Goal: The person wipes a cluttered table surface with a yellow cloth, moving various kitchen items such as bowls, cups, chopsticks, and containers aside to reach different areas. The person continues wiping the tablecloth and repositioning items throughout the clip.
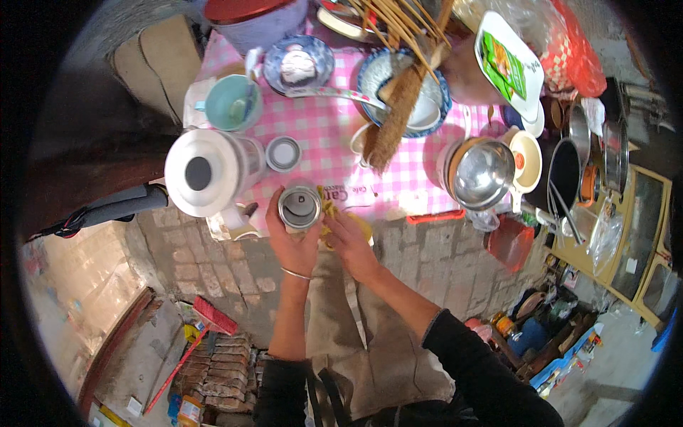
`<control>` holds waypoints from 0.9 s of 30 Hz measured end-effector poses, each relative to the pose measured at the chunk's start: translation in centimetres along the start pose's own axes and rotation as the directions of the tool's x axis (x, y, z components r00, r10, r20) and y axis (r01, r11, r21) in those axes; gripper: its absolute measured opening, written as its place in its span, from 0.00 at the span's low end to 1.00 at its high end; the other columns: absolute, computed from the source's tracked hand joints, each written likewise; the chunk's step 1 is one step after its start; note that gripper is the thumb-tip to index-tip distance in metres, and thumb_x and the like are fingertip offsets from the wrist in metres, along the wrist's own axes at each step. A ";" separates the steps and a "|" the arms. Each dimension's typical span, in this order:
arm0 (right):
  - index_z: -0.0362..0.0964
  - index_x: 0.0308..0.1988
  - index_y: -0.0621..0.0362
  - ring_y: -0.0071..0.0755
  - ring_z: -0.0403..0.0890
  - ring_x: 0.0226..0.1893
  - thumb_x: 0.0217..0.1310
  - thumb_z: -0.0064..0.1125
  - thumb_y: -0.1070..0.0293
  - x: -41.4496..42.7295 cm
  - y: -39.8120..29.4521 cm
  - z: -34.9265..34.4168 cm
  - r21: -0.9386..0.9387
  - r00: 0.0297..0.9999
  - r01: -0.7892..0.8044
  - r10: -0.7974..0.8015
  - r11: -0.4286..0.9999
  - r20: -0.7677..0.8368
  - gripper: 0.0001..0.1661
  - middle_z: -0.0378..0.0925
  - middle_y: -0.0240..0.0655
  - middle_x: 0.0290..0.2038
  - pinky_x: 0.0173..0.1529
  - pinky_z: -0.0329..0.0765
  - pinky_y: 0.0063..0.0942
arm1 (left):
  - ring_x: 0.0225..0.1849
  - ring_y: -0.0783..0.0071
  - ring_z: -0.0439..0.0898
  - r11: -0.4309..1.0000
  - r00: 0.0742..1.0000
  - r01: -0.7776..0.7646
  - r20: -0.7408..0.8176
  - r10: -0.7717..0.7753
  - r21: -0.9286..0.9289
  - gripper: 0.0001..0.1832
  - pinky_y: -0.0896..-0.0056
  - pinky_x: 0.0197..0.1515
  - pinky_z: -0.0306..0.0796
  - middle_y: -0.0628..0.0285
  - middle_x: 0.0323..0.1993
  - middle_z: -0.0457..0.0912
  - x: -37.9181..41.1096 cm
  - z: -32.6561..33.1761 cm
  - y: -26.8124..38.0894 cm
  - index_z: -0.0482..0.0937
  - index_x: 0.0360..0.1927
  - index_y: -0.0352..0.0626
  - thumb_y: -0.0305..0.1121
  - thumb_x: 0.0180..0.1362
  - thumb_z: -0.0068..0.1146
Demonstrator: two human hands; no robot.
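An uncovered cylindrical metal container (pixel 300 207) is gripped by my left hand (pixel 292 243) at the table's near edge. My right hand (pixel 349 243) holds a yellow cloth (pixel 360 225) against the container's right side. Just beyond the container, a round lid (pixel 283 153) lies on the pink checked tablecloth (pixel 325 128). To the left stands a white jug with a dark round spot on its top (pixel 198 179). Behind it is a turquoise mug (pixel 232 103) with something inside.
A blue-patterned bowl (pixel 368 80) holds a ladle, with a brown brush (pixel 397 120) across it. Metal bowls (pixel 483 173) and a cream pan (pixel 525 160) stand right. At the back are a blue plate (pixel 320 50) and chopsticks (pixel 395 21). A red broom (pixel 213 315) leans lower left.
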State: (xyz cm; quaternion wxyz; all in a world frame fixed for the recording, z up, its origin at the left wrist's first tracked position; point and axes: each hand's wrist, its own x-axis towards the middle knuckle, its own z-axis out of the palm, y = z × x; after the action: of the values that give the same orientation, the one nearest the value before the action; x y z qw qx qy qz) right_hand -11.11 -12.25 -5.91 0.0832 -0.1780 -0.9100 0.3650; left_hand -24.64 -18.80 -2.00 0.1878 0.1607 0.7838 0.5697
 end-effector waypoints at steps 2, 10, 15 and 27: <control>0.73 0.46 0.69 0.58 0.65 0.62 0.48 0.53 0.81 -3.2 0.2 0.4 0.170 0.993 -0.109 0.101 0.979 0.055 0.20 0.66 0.49 0.61 0.65 0.64 0.48 | 0.61 0.59 0.70 1.000 0.997 0.013 0.075 -0.012 -0.011 0.41 0.64 0.63 0.64 0.51 0.60 0.69 -0.7 0.9 1.4 0.64 0.62 0.35 0.27 0.43 0.71; 0.72 0.51 0.63 0.60 0.65 0.61 0.47 0.53 0.86 -11.1 1.0 -5.4 0.131 0.970 -0.228 0.213 0.965 0.115 0.27 0.64 0.50 0.62 0.65 0.66 0.45 | 0.58 0.55 0.72 0.994 0.947 -0.083 0.316 0.058 0.067 0.40 0.60 0.61 0.66 0.51 0.58 0.70 -4.0 7.9 1.9 0.64 0.62 0.38 0.32 0.44 0.71; 0.72 0.53 0.61 0.61 0.67 0.59 0.49 0.51 0.89 -15.2 2.6 -6.6 0.146 0.956 -0.293 0.287 0.945 0.057 0.29 0.66 0.51 0.59 0.63 0.68 0.43 | 0.57 0.60 0.73 0.989 0.961 -0.129 0.254 0.109 0.066 0.42 0.62 0.60 0.66 0.53 0.56 0.73 -5.0 14.4 2.3 0.64 0.62 0.38 0.29 0.42 0.72; 0.72 0.55 0.59 0.60 0.69 0.59 0.53 0.52 0.88 -19.3 2.2 -4.9 0.256 0.958 -0.283 0.285 0.924 0.032 0.28 0.67 0.54 0.58 0.62 0.68 0.42 | 0.64 0.55 0.64 0.990 0.979 -0.108 0.186 0.090 0.092 0.45 0.57 0.65 0.60 0.49 0.62 0.65 -5.6 15.1 2.4 0.58 0.65 0.35 0.29 0.45 0.71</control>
State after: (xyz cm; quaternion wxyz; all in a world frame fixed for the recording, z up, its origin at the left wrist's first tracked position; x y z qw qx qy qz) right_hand 8.68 -15.11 -4.31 0.0547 -0.2966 -0.8191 0.4880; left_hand -12.47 -8.13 -3.33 0.2212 0.2600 0.7825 0.5207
